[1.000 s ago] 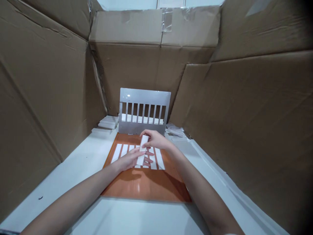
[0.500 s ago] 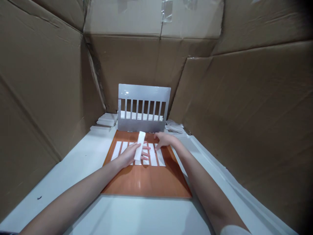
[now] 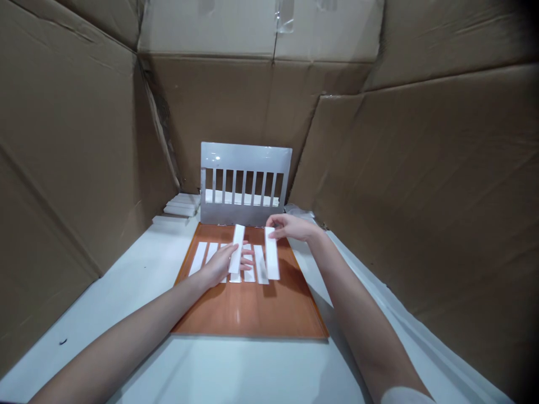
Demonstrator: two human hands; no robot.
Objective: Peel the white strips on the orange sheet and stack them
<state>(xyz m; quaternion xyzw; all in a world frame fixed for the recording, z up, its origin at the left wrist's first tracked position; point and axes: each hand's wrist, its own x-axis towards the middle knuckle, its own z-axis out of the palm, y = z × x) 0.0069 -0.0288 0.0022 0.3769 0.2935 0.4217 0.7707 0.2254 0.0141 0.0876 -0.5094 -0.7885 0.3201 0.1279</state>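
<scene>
Raised above the orange board (image 3: 248,314), a white strip (image 3: 236,250) is held in my left hand (image 3: 219,264), thumb on top and fingers spread beneath it. My right hand (image 3: 290,226) pinches a second white strip (image 3: 272,255) by its far end, lifted off the board. Several more white strips (image 3: 197,258) lie side by side on the board, partly covered by my left hand. Behind them a grey slotted plate (image 3: 244,214) stands upright at the board's far edge.
Stacked white strips (image 3: 181,205) sit at the back left of the white table (image 3: 126,292). Clear plastic wrapping (image 3: 300,212) lies at the back right. Cardboard walls (image 3: 421,168) enclose the table at the back and both sides.
My right hand has taken hold of the rightmost white strip and lifted it from the board. My left hand still holds its strip in nearly the same place.
</scene>
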